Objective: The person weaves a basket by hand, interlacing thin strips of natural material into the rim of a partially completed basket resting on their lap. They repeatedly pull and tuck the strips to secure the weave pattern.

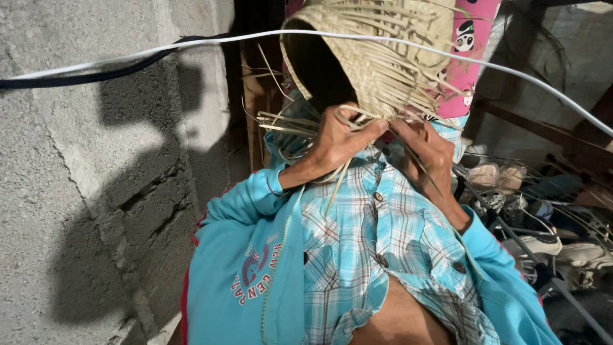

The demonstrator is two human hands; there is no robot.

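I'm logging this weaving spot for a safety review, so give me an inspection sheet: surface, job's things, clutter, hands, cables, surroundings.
Surface: nothing seen; the work is held up in the air above the person's plaid shirt.
Job's things: half-woven straw basket, loose strips trailing from its edge.
Clutter: shoes and wire racks piled at the right.
Hands: left hand pinches strips at the basket's edge; right hand grips strips beside it.
Cables: white cable crosses in front of the basket; black cable runs along the wall.
Surroundings: grey block wall at the left, cracked mortar; pink patterned cloth behind.
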